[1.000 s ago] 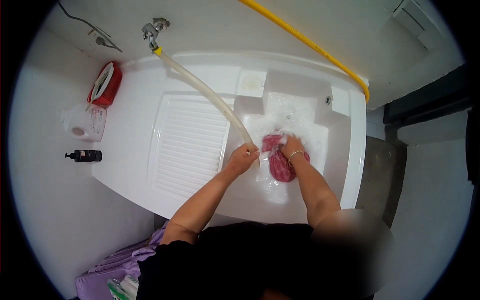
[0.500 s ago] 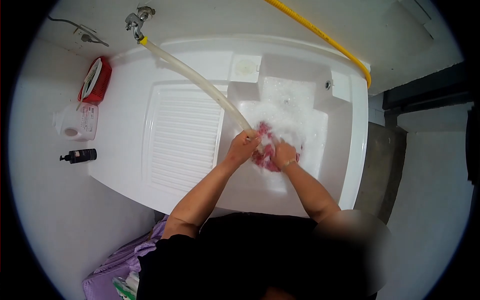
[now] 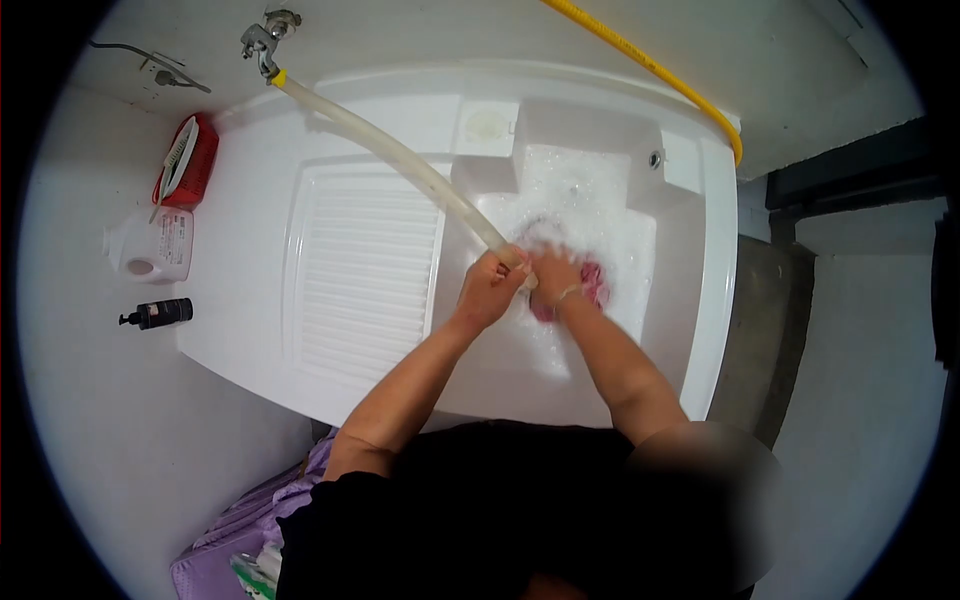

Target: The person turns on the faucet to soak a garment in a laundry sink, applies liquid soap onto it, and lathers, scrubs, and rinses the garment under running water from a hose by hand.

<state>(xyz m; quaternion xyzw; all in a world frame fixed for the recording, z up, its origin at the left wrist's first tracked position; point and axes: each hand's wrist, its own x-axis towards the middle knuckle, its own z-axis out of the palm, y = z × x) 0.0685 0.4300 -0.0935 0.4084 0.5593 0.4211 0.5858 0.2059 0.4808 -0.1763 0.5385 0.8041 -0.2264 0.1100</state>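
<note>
My left hand (image 3: 490, 288) is closed around the lower end of a translucent hose (image 3: 415, 172), which runs down from the tap (image 3: 262, 48) on the wall. The hose end points into the basin (image 3: 680, 290), close beside my right hand. My right hand (image 3: 555, 274) lies over a red and pink cloth (image 3: 594, 284) in foamy water, fingers stretched out and somewhat blurred. Part of the cloth shows to the right of this hand and part below it. White suds (image 3: 570, 190) cover much of the basin floor and hide some of the cloth.
A ribbed washboard (image 3: 365, 270) adjoins the basin on the left. Along the left wall stand a red basket (image 3: 203, 160), a pinkish jug (image 3: 160, 245) and a black pump bottle (image 3: 163, 313). A yellow hose (image 3: 640, 60) hangs at the back right.
My right hand has shifted left and up, nearer the hose end, and its fingers are now stretched out. The cloth has spread and shows more to the right. My left hand still grips the hose.
</note>
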